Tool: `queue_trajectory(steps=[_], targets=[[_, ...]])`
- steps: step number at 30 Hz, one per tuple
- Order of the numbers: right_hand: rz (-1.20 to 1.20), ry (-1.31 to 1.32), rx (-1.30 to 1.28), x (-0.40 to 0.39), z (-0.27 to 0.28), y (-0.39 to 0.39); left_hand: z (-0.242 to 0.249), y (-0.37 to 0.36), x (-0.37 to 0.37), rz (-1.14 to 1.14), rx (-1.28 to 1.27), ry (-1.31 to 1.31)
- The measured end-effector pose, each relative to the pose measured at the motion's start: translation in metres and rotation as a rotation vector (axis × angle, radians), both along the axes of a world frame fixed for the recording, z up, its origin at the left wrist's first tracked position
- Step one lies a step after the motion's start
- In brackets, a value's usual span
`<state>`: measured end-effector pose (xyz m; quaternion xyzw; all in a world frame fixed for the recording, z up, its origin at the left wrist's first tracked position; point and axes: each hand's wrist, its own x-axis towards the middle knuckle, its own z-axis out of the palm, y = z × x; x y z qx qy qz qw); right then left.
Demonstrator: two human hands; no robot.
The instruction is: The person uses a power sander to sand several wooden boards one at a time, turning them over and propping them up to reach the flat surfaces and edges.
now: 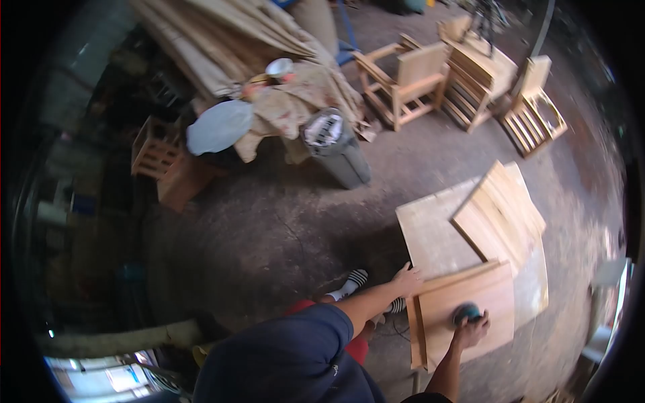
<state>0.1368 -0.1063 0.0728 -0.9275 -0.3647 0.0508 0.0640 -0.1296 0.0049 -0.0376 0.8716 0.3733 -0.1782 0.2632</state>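
Note:
My right hand (473,330) is wrapped round a dark teal power sander (465,314), which rests on the face of a reddish-brown wooden panel (494,289). At the panel's upper left corner is my left hand (407,281), its fingers apart near the edge. Another board (416,329) shows under the panel's left side. Beneath them lies a pale, wide sheet (430,232). Beyond the panel, wooden boards (494,215) lie stacked at an angle on that sheet.
Several wooden chairs (420,67) stand at the upper right. A grey bin (346,161) stands beside a cloth-covered table (289,107). Wooden crate-like furniture (153,148) is at the left. My striped-sock feet (349,285) are on the concrete floor (262,228).

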Motion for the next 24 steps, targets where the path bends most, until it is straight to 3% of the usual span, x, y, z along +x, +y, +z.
queue_trajectory(steps=[5,8,9,11,14,18,24], targets=[[0.025,-0.016,-0.074,-0.048,-0.001,-0.03,0.013,-0.012,-0.169,0.306,-0.262,0.151],[0.072,0.025,-0.078,-0.075,0.005,-0.044,-0.004,-0.05,-0.283,0.587,-0.147,0.066],[0.163,-0.099,0.011,-0.084,0.009,-0.048,-0.015,-0.066,-0.319,0.686,-0.076,-0.018],[0.327,-0.343,0.202,-0.101,0.011,-0.052,0.019,-0.081,-0.378,0.886,-0.184,0.036],[0.424,-0.465,0.256,-0.109,-0.001,-0.053,0.04,-0.114,-0.449,1.108,-0.245,0.061],[0.503,-0.432,0.239,-0.082,-0.074,-0.061,0.045,-0.144,-0.501,1.157,-0.302,0.198],[0.497,-0.469,0.274,-0.074,-0.091,-0.041,0.082,-0.142,-0.481,1.359,-0.288,-0.112]])
